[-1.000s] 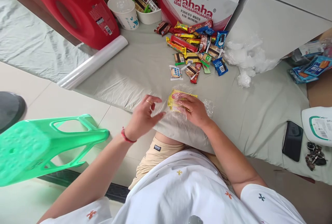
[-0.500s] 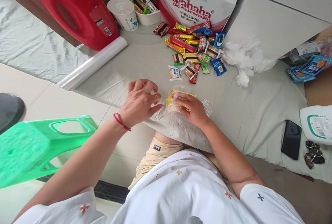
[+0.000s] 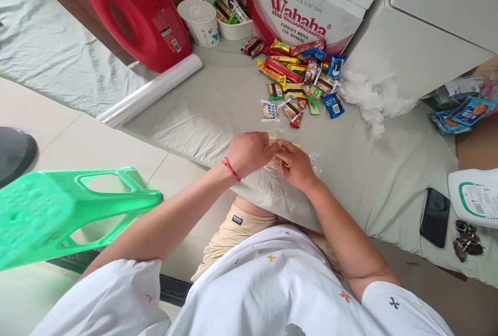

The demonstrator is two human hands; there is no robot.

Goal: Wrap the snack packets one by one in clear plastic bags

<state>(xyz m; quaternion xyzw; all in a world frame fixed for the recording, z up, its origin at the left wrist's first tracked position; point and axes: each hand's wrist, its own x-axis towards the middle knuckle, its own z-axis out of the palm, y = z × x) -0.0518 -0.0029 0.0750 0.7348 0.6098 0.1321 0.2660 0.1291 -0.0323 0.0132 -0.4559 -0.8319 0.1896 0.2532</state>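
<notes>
My left hand [image 3: 252, 155], with a red string bracelet on its wrist, is closed at the clear plastic film. My right hand [image 3: 299, 166] faces it, thumb and fingers pressed together on the same film, the fingertips of both hands meeting. Under the fingers lies a yellow packet [image 3: 274, 163], mostly hidden, with the crinkled clear plastic film [image 3: 316, 164] around it. Just beyond my hands is a small white-and-blue wrapped snack [image 3: 269, 111]. Behind it spreads a pile of wrapped snacks [image 3: 293, 91] in red, yellow, green and blue.
A plastic film roll [image 3: 155, 89] lies left, near a red jug [image 3: 155, 19], a paper cup [image 3: 200, 22] and a white bowl [image 3: 233, 30] of bars. At right are crumpled plastic [image 3: 373, 92], a phone [image 3: 434, 218] and keys [image 3: 467, 240]. A green stool [image 3: 97, 206] stands left.
My left hand has moved right from beside the packet and closed at the film, meeting my right hand. My right fingers have drawn together. The view has shifted slightly.
</notes>
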